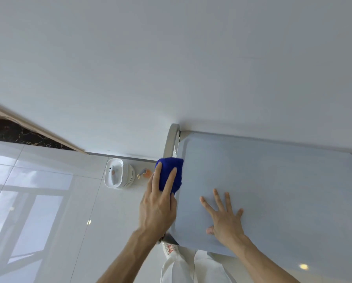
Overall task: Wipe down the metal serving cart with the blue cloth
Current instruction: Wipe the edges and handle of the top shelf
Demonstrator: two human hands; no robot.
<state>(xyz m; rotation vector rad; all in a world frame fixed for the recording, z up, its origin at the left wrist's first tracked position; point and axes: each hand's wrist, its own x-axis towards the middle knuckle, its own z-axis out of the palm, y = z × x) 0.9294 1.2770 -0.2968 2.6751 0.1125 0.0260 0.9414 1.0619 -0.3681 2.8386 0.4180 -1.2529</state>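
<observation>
The metal serving cart (273, 180) shows its flat grey top shelf at the right, pushed against a white wall, with a curved metal handle (171, 139) at its far left corner. A bunched blue cloth (171, 168) rests on the shelf's left edge. My left hand (158, 203) presses on the cloth, fingers spread over it. My right hand (224, 215) lies flat on the shelf with fingers apart, holding nothing.
On the glossy white tiled floor by the wall, left of the cart, stand a stack of white dishes (118, 176) and a small orange bottle (145, 173). My white trousers and a shoe (169, 249) are below the cart's near edge.
</observation>
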